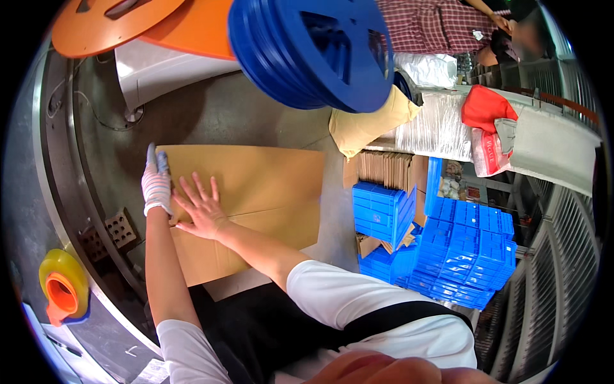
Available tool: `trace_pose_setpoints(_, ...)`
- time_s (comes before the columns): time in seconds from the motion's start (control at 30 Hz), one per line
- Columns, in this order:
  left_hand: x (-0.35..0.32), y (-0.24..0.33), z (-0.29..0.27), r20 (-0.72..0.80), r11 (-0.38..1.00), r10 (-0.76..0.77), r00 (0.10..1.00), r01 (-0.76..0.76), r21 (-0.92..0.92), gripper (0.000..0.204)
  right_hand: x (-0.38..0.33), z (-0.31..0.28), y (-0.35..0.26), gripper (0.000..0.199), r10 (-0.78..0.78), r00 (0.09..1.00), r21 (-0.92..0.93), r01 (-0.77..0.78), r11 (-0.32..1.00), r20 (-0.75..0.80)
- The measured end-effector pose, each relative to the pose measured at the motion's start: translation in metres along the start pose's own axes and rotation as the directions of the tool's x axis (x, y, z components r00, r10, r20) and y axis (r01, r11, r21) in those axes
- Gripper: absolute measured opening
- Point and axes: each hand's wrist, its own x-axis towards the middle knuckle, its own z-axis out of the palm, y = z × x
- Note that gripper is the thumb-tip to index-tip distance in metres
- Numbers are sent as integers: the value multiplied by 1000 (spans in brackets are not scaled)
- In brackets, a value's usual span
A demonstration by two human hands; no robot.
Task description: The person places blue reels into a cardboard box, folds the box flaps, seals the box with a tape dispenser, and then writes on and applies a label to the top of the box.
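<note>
A flattened brown cardboard box [272,185], creased across its middle, is in front of my body. My left hand [157,185], in a striped glove with grey-blue fingertips, grips its far left edge, with fingers pointing away from me. Just right of it, my bare right hand [203,208] presses flat on the cardboard, fingers spread and holding nothing. The undersides of the left fingers are hidden.
Blue reels [307,57] and orange discs [115,25] loom at the top. A tape roll [64,285] rests on the left bench. Blue crates [448,249] stack at right, below a red bag [487,109]. Another person [435,25] is at upper right.
</note>
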Motion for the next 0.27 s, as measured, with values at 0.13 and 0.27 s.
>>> trace_pose_setpoints(0.13, -1, -48, -4, 47, 998, -62, 997, 63, -12, 60, -8, -28, 5, 84, -64, 992, 208, 40, 977, 108)
trace_pose_setpoints(0.27, 0, -75, -22, 86, 972, -45, 995, 24, 232, 59, -38, -35, 50, 77, -155, 966, 303, 87, 949, 207)
